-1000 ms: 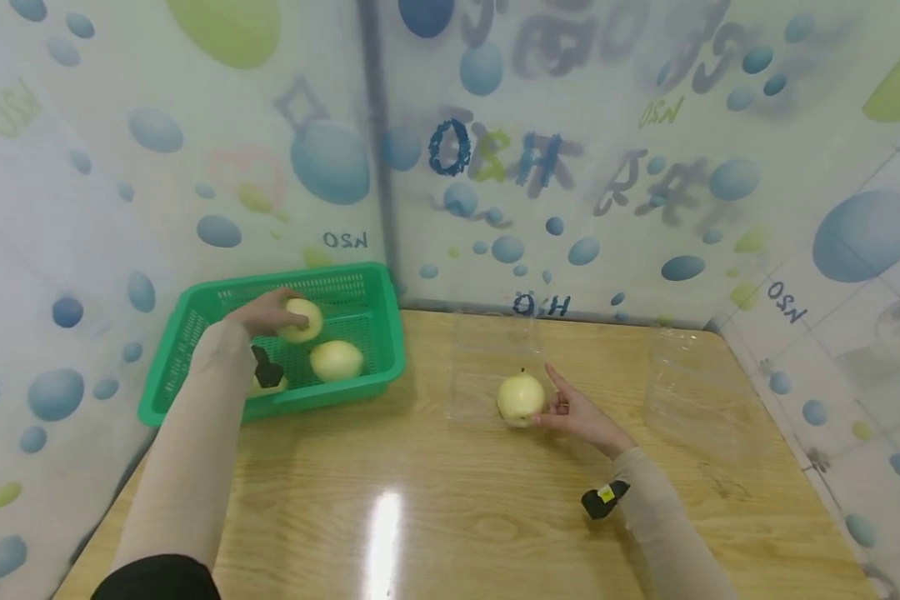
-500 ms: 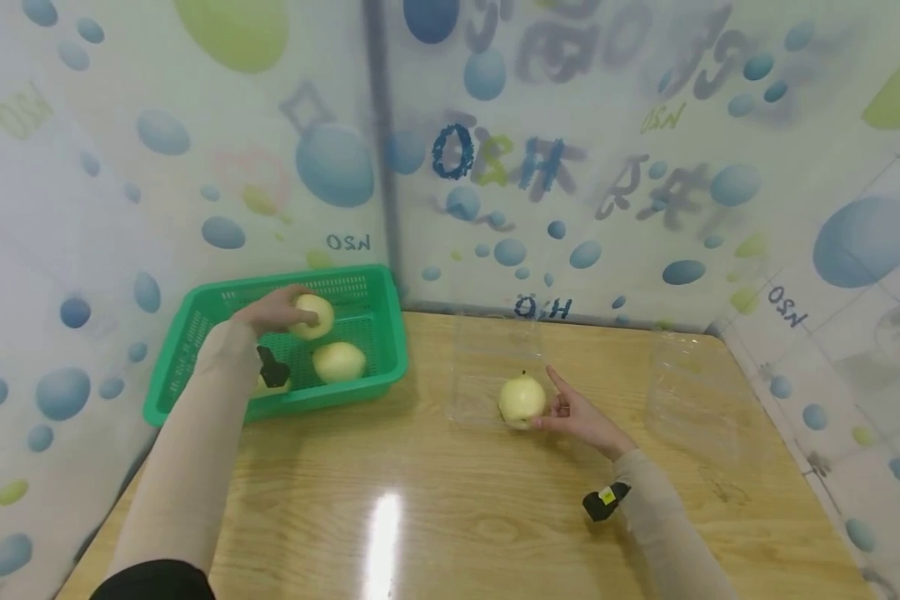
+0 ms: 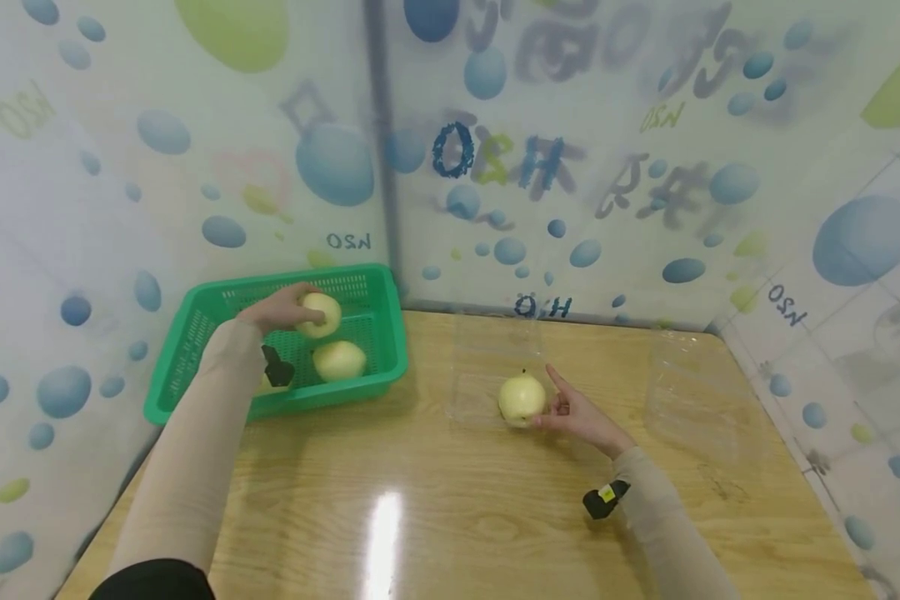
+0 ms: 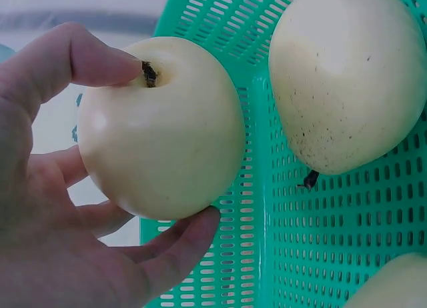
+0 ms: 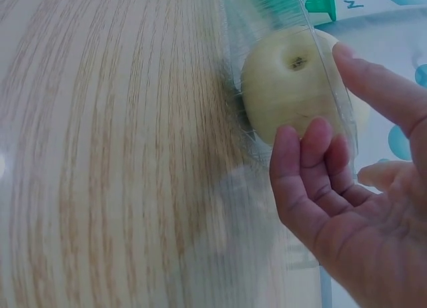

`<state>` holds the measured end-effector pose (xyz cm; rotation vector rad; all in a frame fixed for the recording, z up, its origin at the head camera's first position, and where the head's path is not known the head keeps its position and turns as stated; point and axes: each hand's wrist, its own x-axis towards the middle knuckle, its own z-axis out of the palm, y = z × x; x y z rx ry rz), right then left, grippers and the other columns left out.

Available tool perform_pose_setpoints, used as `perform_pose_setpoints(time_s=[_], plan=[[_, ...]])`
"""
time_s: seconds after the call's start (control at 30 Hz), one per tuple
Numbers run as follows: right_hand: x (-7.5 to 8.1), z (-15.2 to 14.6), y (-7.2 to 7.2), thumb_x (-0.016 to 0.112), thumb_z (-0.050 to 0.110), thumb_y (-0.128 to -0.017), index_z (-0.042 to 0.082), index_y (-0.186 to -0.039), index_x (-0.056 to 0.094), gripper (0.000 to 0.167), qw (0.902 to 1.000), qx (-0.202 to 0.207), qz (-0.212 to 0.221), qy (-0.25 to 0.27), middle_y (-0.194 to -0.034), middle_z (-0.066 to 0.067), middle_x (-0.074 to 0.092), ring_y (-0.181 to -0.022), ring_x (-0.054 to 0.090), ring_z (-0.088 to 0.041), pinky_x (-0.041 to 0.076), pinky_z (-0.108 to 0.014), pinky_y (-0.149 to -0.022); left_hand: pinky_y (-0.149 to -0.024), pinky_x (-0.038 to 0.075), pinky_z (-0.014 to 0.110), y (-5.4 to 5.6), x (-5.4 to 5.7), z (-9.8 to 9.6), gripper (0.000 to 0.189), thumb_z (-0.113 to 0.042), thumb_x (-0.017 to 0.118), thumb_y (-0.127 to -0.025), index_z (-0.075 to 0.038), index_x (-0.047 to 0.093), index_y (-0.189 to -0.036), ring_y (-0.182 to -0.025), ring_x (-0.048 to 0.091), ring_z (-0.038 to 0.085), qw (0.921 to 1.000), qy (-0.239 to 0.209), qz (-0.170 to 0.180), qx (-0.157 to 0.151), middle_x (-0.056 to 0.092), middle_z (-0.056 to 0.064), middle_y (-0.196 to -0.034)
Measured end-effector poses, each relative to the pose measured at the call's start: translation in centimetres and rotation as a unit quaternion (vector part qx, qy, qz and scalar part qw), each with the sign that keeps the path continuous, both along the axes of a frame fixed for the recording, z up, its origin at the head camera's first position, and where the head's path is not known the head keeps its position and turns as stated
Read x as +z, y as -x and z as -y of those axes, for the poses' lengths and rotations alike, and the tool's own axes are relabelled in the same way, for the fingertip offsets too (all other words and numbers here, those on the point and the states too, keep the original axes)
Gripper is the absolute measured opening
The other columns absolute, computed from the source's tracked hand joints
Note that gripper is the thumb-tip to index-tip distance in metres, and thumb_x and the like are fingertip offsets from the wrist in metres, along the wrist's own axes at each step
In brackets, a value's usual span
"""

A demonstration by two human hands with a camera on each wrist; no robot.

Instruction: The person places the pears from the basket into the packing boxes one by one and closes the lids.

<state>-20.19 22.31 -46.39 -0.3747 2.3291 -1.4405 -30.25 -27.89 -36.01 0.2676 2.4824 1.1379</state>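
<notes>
My left hand (image 3: 281, 308) grips a pale yellow pear (image 4: 163, 135) over the green basket (image 3: 352, 386). In the left wrist view, my thumb lies by its stem and fingers support it from below. A second pear (image 3: 339, 361) lies in the basket; another pear (image 4: 393, 285) shows only partly. On the table, one more pear (image 3: 522, 400) sits in a clear plastic container (image 3: 472, 400). My right hand (image 3: 585, 421) is at that container's right side, one finger extended and the others bent. In the right wrist view, fingertips are against or very near the plastic wall; contact is unclear.
Another clear plastic container (image 3: 690, 400) stands at the right of the wooden table (image 3: 465, 517), its outline faint. Behind the table hangs a patterned curtain (image 3: 450, 225), with the basket close to it at the left.
My left hand has shifted slightly right with the pear, still over the basket. My right hand and the pear beside it stay in nearly the same place.
</notes>
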Motion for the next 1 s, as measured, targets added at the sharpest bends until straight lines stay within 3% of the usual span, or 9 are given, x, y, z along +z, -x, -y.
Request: perform_pose_setpoints(time_s=[0.7,0.83,1.0], plan=[[0.3,0.1,0.2,0.071,0.017,-0.089,0.010,-0.155,-0.002,0.099,1.0000,0.001,0.002,0.002,-0.083,-0.009,0.053,-0.072,0.049,-0.019,0.044,-0.033,-0.064,-0.094,0.039,0.060,0.9,0.1,-1.0,0.071,-0.015,0.061,-0.092,0.009,0.022,-0.146,-0.116,0.041,0.045,0.9999,-0.007,-0.006,-0.013,0.034,0.033,-0.135],[1.3,0.4,-0.2,0.070,0.012,-0.089,0.004,-0.154,-0.001,0.097,1.0000,0.004,0.007,0.004,-0.081,-0.010,0.053,-0.071,0.049,-0.020,0.045,-0.035,-0.064,-0.094,0.039,0.059,0.9,0.2,-1.3,0.071,-0.015,0.061,-0.092,0.009,0.021,-0.146,-0.116,0.041,0.045,0.9998,-0.009,-0.006,-0.014,0.034,0.033,-0.135],[0.3,0.0,0.1,0.070,0.013,-0.089,0.006,-0.155,-0.001,0.097,1.0000,0.003,0.001,-0.001,-0.080,-0.008,0.053,-0.070,0.048,-0.019,0.044,-0.034,-0.063,-0.091,0.041,0.056,0.6,0.5,-1.4,0.071,-0.016,0.061,-0.091,0.009,0.023,-0.146,-0.114,0.043,0.044,0.9996,-0.012,-0.015,-0.021,0.036,0.033,-0.134]])
